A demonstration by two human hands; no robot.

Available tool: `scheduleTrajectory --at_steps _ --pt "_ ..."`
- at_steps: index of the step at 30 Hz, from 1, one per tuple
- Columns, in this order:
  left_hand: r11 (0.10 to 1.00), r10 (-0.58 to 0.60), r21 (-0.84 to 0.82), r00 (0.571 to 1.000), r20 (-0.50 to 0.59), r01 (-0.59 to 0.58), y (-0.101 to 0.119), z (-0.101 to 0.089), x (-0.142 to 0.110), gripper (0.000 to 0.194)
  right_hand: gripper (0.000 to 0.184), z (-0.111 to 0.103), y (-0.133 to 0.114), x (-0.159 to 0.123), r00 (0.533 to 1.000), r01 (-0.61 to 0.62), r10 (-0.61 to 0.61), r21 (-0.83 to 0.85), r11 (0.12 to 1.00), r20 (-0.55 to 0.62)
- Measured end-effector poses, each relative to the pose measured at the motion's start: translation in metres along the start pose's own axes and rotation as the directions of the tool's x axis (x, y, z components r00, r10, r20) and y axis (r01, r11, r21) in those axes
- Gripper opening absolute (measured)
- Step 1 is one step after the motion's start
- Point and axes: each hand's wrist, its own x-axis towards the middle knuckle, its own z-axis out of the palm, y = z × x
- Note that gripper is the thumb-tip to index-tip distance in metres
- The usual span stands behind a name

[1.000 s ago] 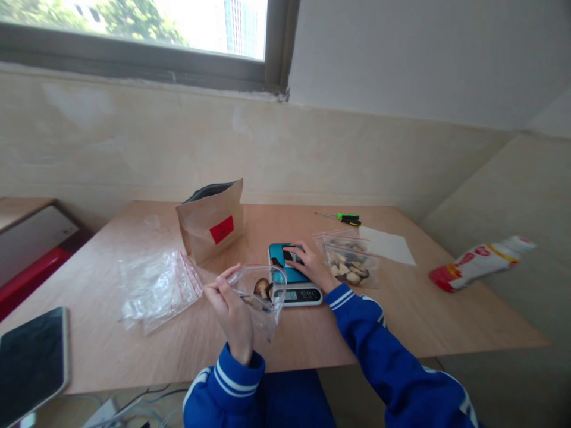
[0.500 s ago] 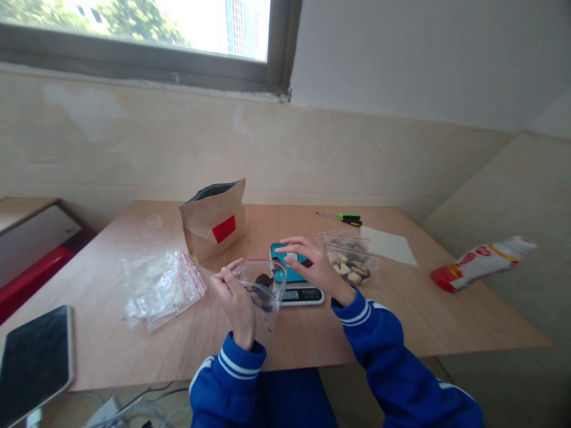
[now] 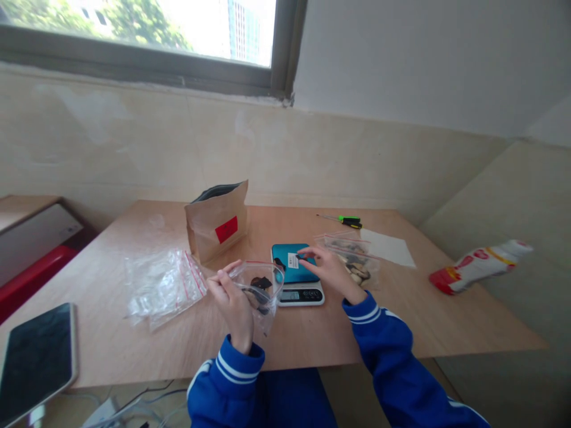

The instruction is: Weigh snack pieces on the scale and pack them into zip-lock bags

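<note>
My left hand (image 3: 234, 303) grips the rim of a small clear zip bag (image 3: 261, 291), held open above the table's front edge, with dark dried mushroom pieces inside. My right hand (image 3: 328, 270) reaches over the teal platform of a small digital scale (image 3: 297, 276) and pinches a small dark piece at its fingertips. A little mushroom bit lies at the platform's left edge. Just right of that hand lies a filled zip bag of mushrooms (image 3: 357, 261), partly hidden by it.
A brown paper pouch (image 3: 218, 223) with a red label stands open behind the scale. A heap of empty zip bags (image 3: 163, 285) lies at left, a phone (image 3: 35, 356) at the near left corner. A screwdriver (image 3: 345, 221), white paper (image 3: 388, 246) and a red-white packet (image 3: 479, 264) are at right.
My right hand lifted off the scale, passed toward the open bag, then went back over the platform and pinched a piece. The left hand kept the bag open with little movement.
</note>
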Motion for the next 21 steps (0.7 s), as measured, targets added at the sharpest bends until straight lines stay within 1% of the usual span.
scheduleTrajectory --at_steps 3,5,6,8,10,13,15,19,21 --pt "1.0 -0.01 0.016 1.0 -0.006 0.01 0.003 0.002 -0.003 0.04 0.016 0.001 -0.034 0.013 0.996 0.015 0.002 0.192 0.981 -0.089" --pt "1.0 -0.001 0.006 1.0 -0.003 0.002 0.003 0.005 -0.004 0.038 0.015 0.006 -0.047 0.019 0.994 0.058 -0.037 0.226 0.972 -0.1" --pt "1.0 0.002 0.006 1.0 -0.007 -0.002 0.003 0.006 -0.005 0.036 0.015 0.01 -0.05 0.02 0.993 0.078 -0.056 0.223 0.972 -0.105" --pt "1.0 0.007 0.025 1.0 -0.021 -0.006 -0.001 0.008 -0.004 0.034 0.017 0.02 -0.046 0.019 0.992 0.091 -0.07 0.209 0.974 -0.109" --pt "0.999 0.004 0.044 1.0 -0.028 -0.002 -0.008 0.009 -0.002 0.033 0.02 0.029 -0.036 0.014 0.994 0.059 -0.04 0.195 0.979 -0.097" --pt "0.998 -0.009 0.057 1.0 -0.027 0.01 -0.017 0.007 0.0 0.033 0.022 0.04 -0.017 0.003 0.999 -0.008 0.015 0.146 0.989 -0.047" --pt "0.999 -0.007 0.041 1.0 -0.026 0.008 -0.019 0.007 0.0 0.033 0.024 0.043 -0.009 -0.001 1.0 -0.017 0.019 0.123 0.992 -0.012" --pt "1.0 0.007 -0.005 0.999 -0.043 -0.007 -0.016 0.006 -0.002 0.035 0.028 0.045 -0.009 0.002 0.999 -0.006 0.0 0.156 0.988 0.04" --pt "1.0 0.007 -0.028 0.999 -0.054 -0.008 -0.015 0.007 -0.003 0.036 0.029 0.045 -0.014 0.005 0.997 -0.041 0.026 0.219 0.975 0.072"
